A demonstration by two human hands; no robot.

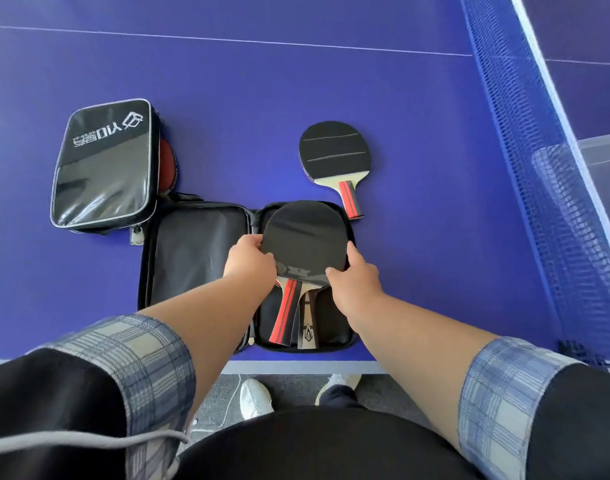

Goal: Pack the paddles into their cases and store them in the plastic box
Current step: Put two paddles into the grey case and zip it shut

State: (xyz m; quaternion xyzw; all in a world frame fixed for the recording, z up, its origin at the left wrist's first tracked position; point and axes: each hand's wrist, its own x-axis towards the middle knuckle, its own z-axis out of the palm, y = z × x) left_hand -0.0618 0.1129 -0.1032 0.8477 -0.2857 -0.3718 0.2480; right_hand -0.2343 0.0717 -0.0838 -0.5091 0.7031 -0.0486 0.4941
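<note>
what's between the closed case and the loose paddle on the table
Only bare blue table lies between the closed case and the loose paddle, seen in the head view.

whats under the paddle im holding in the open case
Under the black-faced paddle, held by the left hand and right hand, a second paddle's pale handle shows in the open case. Its blade is covered.
</note>
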